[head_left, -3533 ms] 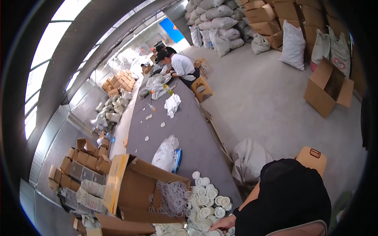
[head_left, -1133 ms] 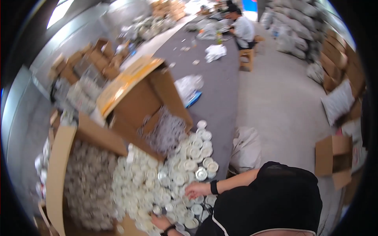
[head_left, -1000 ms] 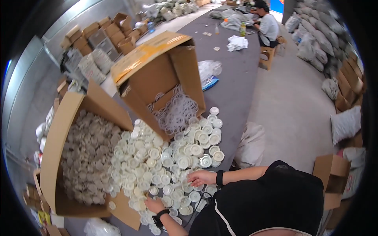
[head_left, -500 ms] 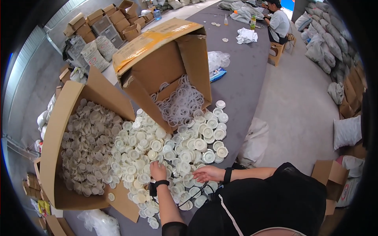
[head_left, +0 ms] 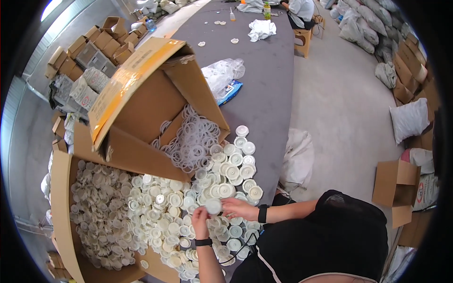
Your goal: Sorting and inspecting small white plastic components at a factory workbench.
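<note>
Hundreds of white plastic discs (head_left: 106,214) fill the open cardboard box (head_left: 59,198) on the left and spill across the grey table (head_left: 264,85). Left hand (head_left: 199,220) and right hand (head_left: 239,208) both pinch one round white cap (head_left: 213,206) between them, just above the pile. A tipped box (head_left: 141,94) behind spills clear rings (head_left: 193,139).

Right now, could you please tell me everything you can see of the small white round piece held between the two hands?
The white round piece is a small disc, seemingly plastic, with a pale, smooth face turned up toward the camera. It is held above the heap of similar white discs spread on the grey table. The left hand pinches it from below-left, and the right hand touches its right edge with the fingertips. Finer detail and its underside cannot be made out.
</note>
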The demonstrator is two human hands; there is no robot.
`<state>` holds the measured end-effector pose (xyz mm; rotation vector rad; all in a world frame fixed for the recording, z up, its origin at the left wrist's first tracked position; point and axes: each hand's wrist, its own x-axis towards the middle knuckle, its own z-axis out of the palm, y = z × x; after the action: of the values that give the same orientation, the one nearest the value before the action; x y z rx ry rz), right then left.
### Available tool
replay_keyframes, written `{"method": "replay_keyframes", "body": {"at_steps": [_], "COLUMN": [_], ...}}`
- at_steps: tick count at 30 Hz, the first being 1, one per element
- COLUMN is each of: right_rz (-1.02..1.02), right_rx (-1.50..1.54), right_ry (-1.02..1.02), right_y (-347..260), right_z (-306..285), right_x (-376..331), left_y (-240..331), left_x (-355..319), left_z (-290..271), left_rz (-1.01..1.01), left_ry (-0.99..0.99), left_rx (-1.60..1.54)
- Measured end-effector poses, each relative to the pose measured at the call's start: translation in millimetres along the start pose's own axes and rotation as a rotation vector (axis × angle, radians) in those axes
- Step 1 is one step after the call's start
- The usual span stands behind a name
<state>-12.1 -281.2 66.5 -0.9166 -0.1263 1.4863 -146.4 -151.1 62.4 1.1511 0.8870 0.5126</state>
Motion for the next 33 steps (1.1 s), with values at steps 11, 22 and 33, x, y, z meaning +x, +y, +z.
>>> {"method": "replay_keyframes", "body": {"at_steps": [11,22,33], "right_rz": [-0.058,-0.059,-0.031], "right_rx": [-0.085,0.309,0.255], "right_ry": [0.25,0.163,0.048], "right_y": [-43,-58,-49], "right_z": [-60,-64,-17], "right_x": [7,10,-7], "left_y": [-9,-25,37], "left_x": [170,202,-7], "left_z": [45,25,71], "left_rz": [0.338,0.264,0.059], "left_ry": [0.136,0.26,0.102], "left_rx": [0.659,0.563,-0.225]}}
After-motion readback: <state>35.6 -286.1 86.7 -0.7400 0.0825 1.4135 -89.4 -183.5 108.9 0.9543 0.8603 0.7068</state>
